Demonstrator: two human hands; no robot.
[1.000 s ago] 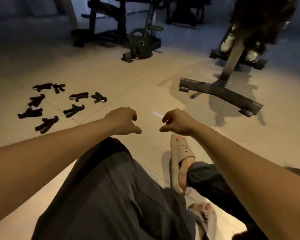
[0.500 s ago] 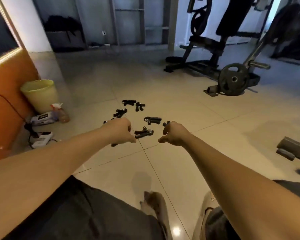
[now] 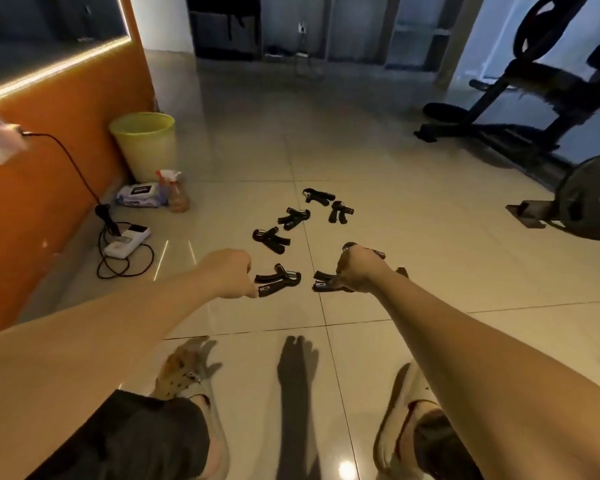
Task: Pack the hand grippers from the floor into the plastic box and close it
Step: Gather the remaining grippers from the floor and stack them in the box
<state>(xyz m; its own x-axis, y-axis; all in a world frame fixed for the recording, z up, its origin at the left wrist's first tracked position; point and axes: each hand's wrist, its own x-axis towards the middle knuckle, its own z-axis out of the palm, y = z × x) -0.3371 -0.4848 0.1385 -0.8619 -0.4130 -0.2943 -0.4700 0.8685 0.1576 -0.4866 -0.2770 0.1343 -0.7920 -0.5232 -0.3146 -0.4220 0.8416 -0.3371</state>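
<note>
Several black hand grippers lie scattered on the tiled floor: one at the far end point(image 3: 317, 196), one in the middle point(image 3: 293, 218), and a near one point(image 3: 278, 278) between my hands. My left hand point(image 3: 227, 273) is stretched forward with curled fingers, and its fingertips overlap that near gripper's handle in the image. My right hand point(image 3: 359, 271) is a loose fist that partly covers two more grippers point(image 3: 324, 283). I am standing, so both hands seem to hover above the floor with nothing in them. No plastic box is in view.
An orange wall runs along the left, with a yellow bin point(image 3: 142, 143), a wipes pack point(image 3: 137, 195), a spray bottle point(image 3: 175, 194) and a power strip with cable point(image 3: 127, 237) at its foot. A weight bench point(image 3: 534, 91) and weight plate point(image 3: 593, 195) stand right. My slippered feet point(image 3: 194, 386) are below.
My view has swung left and I have come closer, so the grippers now lie straight ahead under my hands. Both hands kept the same curled pose.
</note>
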